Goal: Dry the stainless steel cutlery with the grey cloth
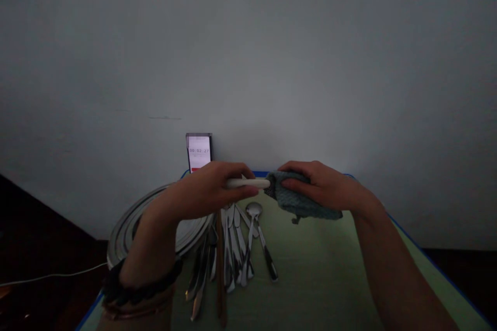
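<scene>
My left hand is closed around the white handle of a utensil, held level above the table. My right hand grips a blue-grey cloth that is wrapped over the other end of that utensil, so its head is hidden. Below my hands lie several metal spoons and other cutlery in a loose bunch on the green table surface. A dark bracelet sits on my left wrist.
A round metal tray lies at the left, partly under my left forearm. A phone with a lit timer screen leans against the pale wall. The table has a blue edge. A white cable runs across the dark floor at left.
</scene>
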Motion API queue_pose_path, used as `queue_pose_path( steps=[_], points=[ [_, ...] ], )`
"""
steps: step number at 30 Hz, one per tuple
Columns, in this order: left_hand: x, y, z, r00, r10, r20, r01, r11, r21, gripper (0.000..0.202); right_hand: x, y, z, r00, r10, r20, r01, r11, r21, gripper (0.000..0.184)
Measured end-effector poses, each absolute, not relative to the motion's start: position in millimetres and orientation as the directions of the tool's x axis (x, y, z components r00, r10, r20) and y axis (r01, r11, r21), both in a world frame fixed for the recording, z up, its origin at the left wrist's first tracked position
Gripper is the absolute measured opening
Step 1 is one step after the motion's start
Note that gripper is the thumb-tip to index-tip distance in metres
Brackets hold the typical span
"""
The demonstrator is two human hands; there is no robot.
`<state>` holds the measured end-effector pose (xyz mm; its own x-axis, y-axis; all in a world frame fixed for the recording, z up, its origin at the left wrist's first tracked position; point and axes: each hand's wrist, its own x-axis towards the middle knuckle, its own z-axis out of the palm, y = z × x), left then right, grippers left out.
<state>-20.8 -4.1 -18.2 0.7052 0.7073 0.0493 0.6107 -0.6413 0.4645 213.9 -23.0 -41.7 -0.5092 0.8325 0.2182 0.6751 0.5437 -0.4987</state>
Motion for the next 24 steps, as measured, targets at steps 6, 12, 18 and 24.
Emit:
queue_pose_path(
  steps=[6,12,18,24],
  points=[
    [-36.0,-1.0,-19.3,0.699,0.709,0.094,0.555,-0.62,0.554,0.03,227.5,-21.5,-47.3,-0.437,0.866,0.243,0.692,0.496,-0.524,0.027],
    [-44.2,1.4,-20.1,0.7,0.714,0.008,0.528,-0.526,0.666,0.028,233.0,-19.4,-49.7,-0.41,0.879,0.242,0.705,0.474,-0.528,0.026],
    [-42.7,5.6,-20.4,0.59,0.807,0.028,0.641,-0.49,0.591,0.025,232.0,-19.9,-50.6,-0.398,0.882,0.251,0.707,0.47,-0.529,0.026],
    [-42.2,5.9,-19.3,0.567,0.823,0.013,0.663,-0.466,0.586,0.025,230.8,-21.8,-48.9,-0.385,0.887,0.255,0.714,0.461,-0.527,0.025]
  ],
)
